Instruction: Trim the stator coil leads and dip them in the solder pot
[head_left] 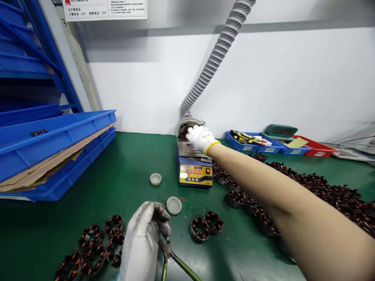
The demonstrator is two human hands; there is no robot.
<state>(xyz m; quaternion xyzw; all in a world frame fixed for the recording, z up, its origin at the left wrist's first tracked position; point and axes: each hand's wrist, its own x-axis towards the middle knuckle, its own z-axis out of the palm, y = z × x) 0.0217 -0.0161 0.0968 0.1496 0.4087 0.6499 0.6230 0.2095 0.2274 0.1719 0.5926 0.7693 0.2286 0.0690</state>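
My right hand point(200, 139), in a white knit glove with a yellow cuff, reaches out to the round fume duct hood point(179, 128) above the soldering pot point(195, 173). Its fingers are bent in front of the hood's dark inside; what they grip is hidden. My left hand point(143, 238), in a grey-white glove, is curled closed low in the middle. Just below its fingertips are the jaws of green-handled cutting pliers point(166, 249), which seem to lie on the table. Two wound motor stators point(199, 229) lie to the right of that hand.
More stators point(91, 236) lie at lower left, and a long heap of them point(319, 191) fills the right. Two small round dishes point(174, 205) sit mid-table. Blue trays point(58, 132) are stacked at left. Small tool bins point(243, 146) line the back. A flexible duct point(216, 58) hangs down.
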